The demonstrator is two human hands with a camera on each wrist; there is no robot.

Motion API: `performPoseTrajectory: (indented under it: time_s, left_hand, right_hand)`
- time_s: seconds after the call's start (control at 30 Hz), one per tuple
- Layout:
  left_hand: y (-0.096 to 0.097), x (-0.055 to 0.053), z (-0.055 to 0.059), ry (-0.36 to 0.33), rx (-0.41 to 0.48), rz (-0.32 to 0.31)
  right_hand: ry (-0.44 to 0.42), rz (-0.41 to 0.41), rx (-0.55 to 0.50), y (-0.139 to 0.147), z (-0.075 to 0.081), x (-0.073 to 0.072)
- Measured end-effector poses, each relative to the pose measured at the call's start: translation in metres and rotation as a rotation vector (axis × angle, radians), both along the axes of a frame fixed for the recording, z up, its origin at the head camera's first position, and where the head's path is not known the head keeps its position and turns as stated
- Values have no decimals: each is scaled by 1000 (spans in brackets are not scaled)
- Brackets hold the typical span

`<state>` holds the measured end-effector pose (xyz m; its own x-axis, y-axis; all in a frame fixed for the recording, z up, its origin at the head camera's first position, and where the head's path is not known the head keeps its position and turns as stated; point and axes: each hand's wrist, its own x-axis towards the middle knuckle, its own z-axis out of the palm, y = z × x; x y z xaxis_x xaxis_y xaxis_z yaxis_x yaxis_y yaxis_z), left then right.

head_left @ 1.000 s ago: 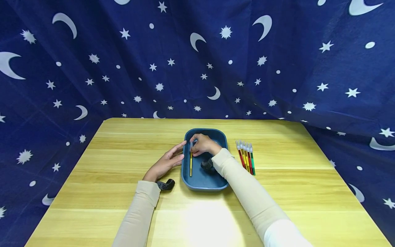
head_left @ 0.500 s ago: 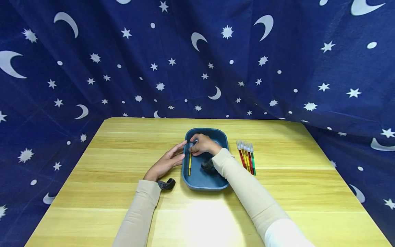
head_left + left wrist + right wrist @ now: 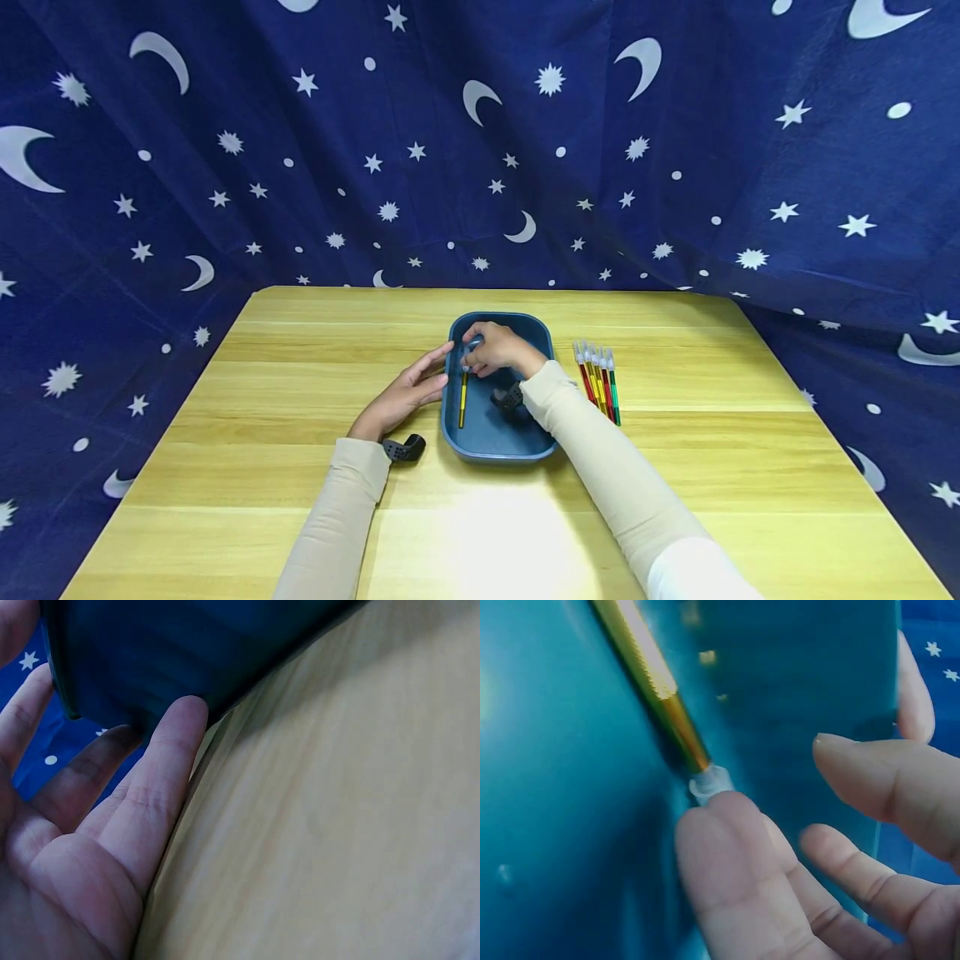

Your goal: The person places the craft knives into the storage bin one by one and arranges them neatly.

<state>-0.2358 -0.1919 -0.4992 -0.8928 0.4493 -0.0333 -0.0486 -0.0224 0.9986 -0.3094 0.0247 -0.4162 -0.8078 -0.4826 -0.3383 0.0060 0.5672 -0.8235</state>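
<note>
A gold craft knife (image 3: 462,400) with a knurled handle and a clear cap lies lengthwise along the left side inside a blue plastic tray (image 3: 498,457). My right hand (image 3: 497,348) is over it at the cap end. In the right wrist view the thumb and fingers stand apart; some fingertips (image 3: 720,847) cover part of the cap, and whether they touch it is unclear. My left hand (image 3: 408,393) rests against the tray's outer left wall, fingers spread and fairly straight, as the left wrist view also shows.
Several capped craft knives (image 3: 597,383) in red, gold and green lie side by side on the wooden table (image 3: 300,375), right of the tray. A blue curtain (image 3: 480,167) with moons and stars hangs behind the table.
My right hand has shifted slightly to the right, and its fingers have spread off the knife's cap. The knife stays in the tray. My left hand has not moved.
</note>
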Motion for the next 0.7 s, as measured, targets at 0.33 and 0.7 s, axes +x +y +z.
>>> performPoseTrajectory:
  time_s: [0.33, 0.7]
  left_hand:
    - [2, 2, 3, 3, -11, 5]
    - [3, 3, 4, 1, -16, 14]
  right_hand:
    - [48, 58, -40, 19, 12, 6]
    - [167, 134, -132, 43, 21, 16]
